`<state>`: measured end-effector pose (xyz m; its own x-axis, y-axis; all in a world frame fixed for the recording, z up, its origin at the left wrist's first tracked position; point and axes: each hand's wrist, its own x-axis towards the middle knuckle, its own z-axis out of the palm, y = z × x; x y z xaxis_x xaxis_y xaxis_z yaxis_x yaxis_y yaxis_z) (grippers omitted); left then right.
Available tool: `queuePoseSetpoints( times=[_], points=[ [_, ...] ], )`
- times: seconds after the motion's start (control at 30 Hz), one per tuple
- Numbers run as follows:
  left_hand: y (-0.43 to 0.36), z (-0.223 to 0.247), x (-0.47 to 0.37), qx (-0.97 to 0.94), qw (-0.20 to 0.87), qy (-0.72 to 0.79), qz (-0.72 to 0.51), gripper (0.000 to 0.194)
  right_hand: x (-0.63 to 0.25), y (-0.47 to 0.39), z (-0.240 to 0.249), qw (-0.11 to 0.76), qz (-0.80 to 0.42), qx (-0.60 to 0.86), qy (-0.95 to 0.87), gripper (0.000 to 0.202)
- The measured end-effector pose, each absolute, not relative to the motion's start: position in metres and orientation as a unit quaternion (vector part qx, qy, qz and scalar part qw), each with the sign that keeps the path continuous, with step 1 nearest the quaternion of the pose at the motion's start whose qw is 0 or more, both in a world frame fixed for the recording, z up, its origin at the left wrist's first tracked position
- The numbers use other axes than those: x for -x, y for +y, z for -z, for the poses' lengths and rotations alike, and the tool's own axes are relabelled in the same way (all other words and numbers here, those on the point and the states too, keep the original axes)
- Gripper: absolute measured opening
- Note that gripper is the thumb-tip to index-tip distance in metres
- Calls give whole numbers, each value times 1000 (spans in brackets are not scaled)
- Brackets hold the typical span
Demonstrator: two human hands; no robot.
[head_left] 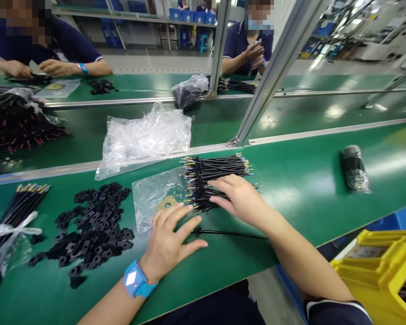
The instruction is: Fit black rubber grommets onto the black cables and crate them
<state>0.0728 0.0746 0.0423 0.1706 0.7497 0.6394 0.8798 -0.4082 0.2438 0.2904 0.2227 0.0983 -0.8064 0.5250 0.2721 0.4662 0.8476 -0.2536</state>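
My right hand rests over a stack of short black cables, thumb and fingers apart, fingertips at the pile. These cables have coloured wire ends and black clips lined up near their left ends. Closer to me, my left hand is spread with nothing in it, its fingertips by a sponge-like yellow piece on a clear plastic bag. One single black cable with a black clip near its left end lies between my left hand and right forearm.
Many small black plastic parts are heaped left. Beyond them lies a tied cable bundle. A crumpled plastic bag and metal post stand behind. A wrapped bundle and yellow bin are right. Two people sit opposite.
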Motion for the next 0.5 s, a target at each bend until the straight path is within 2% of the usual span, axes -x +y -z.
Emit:
queuePoseSetpoints(
  times=[0.13, 0.2, 0.27, 0.4, 0.5],
  points=[
    [83, -35, -103, 798, 109, -525, 275, 46, -330, 197, -110, 100, -57, 258, -959, 108],
    [93, -33, -115, 796, 121, -533, 261, 54, -349, 191, -100, 61, -18, 276, -959, 127],
    [108, -33, -123, 786, 131, -547, 257, 60, -361, 197, -85, 53, 9, 303, -952, 128],
    [137, -37, -131, 760, 119, -586, 257, 55, -361, 237, -67, 97, 55, 345, -932, 106],
    [142, -42, -135, 740, 68, -604, 288, 52, -351, 273, -71, 103, 36, 349, -931, 112]
  ],
)
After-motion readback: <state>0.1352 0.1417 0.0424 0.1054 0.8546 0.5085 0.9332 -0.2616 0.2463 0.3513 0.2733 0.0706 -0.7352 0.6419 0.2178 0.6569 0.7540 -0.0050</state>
